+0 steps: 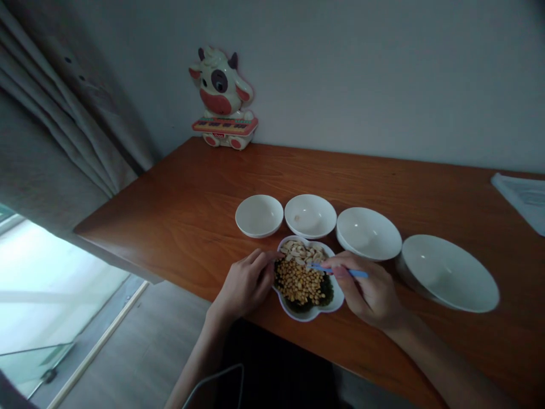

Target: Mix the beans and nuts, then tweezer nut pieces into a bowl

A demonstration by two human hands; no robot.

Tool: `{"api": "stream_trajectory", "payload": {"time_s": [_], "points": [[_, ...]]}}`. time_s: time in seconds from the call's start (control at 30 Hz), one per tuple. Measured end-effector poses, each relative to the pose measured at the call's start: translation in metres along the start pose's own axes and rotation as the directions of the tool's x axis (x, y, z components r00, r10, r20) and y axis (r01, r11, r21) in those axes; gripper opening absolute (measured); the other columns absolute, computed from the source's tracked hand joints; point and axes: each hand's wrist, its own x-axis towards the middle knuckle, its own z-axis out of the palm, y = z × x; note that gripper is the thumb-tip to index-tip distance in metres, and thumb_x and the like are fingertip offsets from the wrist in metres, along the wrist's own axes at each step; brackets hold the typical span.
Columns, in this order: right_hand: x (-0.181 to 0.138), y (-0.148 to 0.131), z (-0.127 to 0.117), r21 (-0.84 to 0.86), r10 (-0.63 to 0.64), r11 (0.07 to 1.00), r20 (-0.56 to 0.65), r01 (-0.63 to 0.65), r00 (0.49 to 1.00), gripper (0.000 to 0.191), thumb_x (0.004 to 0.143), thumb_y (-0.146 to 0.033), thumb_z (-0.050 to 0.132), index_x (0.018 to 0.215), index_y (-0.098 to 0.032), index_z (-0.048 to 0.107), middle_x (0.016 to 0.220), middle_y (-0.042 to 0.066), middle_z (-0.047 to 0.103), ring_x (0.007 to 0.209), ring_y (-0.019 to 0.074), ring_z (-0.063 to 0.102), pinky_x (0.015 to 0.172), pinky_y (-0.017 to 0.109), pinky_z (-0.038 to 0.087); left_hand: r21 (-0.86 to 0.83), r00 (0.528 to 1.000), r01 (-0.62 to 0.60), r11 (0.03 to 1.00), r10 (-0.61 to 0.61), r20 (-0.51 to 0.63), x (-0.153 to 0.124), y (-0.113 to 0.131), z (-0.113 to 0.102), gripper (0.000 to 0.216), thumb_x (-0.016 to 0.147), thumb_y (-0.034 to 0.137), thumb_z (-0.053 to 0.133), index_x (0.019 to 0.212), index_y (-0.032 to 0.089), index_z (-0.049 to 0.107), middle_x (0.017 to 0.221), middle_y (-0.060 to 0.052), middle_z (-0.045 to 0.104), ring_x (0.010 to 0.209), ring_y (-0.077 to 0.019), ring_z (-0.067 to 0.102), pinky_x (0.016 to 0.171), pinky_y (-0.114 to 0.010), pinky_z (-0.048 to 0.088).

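Observation:
A white scalloped dish (pixel 334 304) stands near the table's front edge, filled with yellow beans (pixel 300 284), pale seeds (pixel 300 250) and dark bits (pixel 327 288). My left hand (pixel 244 284) rests against the dish's left rim, fingers curled round it. My right hand (pixel 368 292) is at the dish's right side, fingers pinched on a thin blue tool (pixel 338 271) whose tip lies over the seeds. Behind the dish stand several white bowls in a row: small ones (pixel 259 216) (pixel 310 216), a medium one (pixel 368 234) and a large one (pixel 449 274).
The wooden table (pixel 179 210) runs along a white wall. A cow-shaped toy keyboard (pixel 222 102) stands at the back left. A white paper packet (pixel 522 199) lies at the far right. Grey curtains (pixel 55 125) hang left, above a window and floor.

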Motion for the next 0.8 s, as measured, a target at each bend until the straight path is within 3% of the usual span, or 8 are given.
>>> {"api": "stream_trajectory", "payload": {"time_s": [0.1, 0.3, 0.4, 0.53, 0.67, 0.8], "points": [[-0.006, 0.003, 0.001, -0.018, -0.052, 0.998, -0.020, 0.052, 0.998, 0.014, 0.098, -0.012, 0.050, 0.099, -0.019, 0.063, 0.084, 0.003, 0.073, 0.073, 0.0115, 0.070, 0.069, 0.022, 0.056, 0.022, 1.000, 0.006, 1.000, -0.006, -0.023, -0.001, 0.002, 0.001, 0.031, 0.105, 0.020, 0.041, 0.128, 0.021, 0.061, 0.103, -0.006, 0.069, 0.088, -0.0186, 0.069, 0.080, -0.031, 0.053], [-0.010, 0.009, 0.001, -0.020, -0.029, 0.999, -0.065, 0.027, 0.997, 0.015, 0.099, -0.012, 0.049, 0.099, -0.018, 0.062, 0.082, 0.002, 0.071, 0.072, 0.0114, 0.068, 0.067, 0.023, 0.054, 0.032, 0.999, 0.004, 0.999, -0.003, -0.049, -0.002, 0.001, 0.004, 0.031, 0.105, 0.020, 0.041, 0.128, 0.022, 0.061, 0.108, -0.007, 0.070, 0.091, -0.0186, 0.069, 0.081, -0.031, 0.052], [-0.011, 0.014, -0.004, -0.031, -0.159, 0.987, -0.023, 0.159, 0.987, 0.013, 0.098, -0.012, 0.050, 0.101, -0.018, 0.061, 0.084, 0.003, 0.072, 0.076, 0.0125, 0.068, 0.069, 0.024, 0.054, 0.032, 0.999, 0.000, 0.999, 0.002, -0.053, -0.002, 0.000, 0.004, 0.030, 0.105, 0.020, 0.042, 0.128, 0.022, 0.061, 0.107, -0.007, 0.070, 0.090, -0.0182, 0.069, 0.081, -0.031, 0.052], [-0.012, 0.016, -0.013, -0.137, -0.350, 0.924, 0.077, 0.358, 0.934, 0.014, 0.099, -0.017, 0.049, 0.107, -0.016, 0.060, 0.088, 0.005, 0.073, 0.078, 0.0152, 0.067, 0.070, 0.028, 0.054, 0.032, 0.999, -0.003, 0.999, 0.005, -0.047, -0.002, 0.000, 0.003, 0.029, 0.105, 0.021, 0.042, 0.127, 0.021, 0.061, 0.106, -0.006, 0.069, 0.089, -0.0173, 0.068, 0.080, -0.030, 0.052], [-0.010, 0.010, -0.017, -0.245, -0.415, 0.866, 0.136, 0.436, 0.900, 0.017, 0.102, -0.020, 0.044, 0.107, -0.016, 0.060, 0.089, 0.005, 0.074, 0.079, 0.0164, 0.068, 0.070, 0.030, 0.053, 0.034, 0.999, -0.012, 0.999, 0.013, -0.046, -0.002, 0.000, 0.004, 0.029, 0.106, 0.022, 0.042, 0.128, 0.022, 0.061, 0.106, -0.006, 0.069, 0.089, -0.0170, 0.068, 0.079, -0.029, 0.051], [-0.008, 0.007, -0.013, -0.248, -0.436, 0.855, 0.130, 0.455, 0.891, 0.018, 0.104, -0.020, 0.042, 0.104, -0.016, 0.059, 0.085, 0.004, 0.074, 0.075, 0.0156, 0.067, 0.072, 0.030, 0.053, 0.025, 0.999, -0.001, 1.000, 0.002, -0.049, -0.003, 0.001, 0.004, 0.028, 0.106, 0.022, 0.042, 0.127, 0.022, 0.061, 0.107, -0.006, 0.070, 0.090, -0.0173, 0.069, 0.079, -0.029, 0.052]]}}
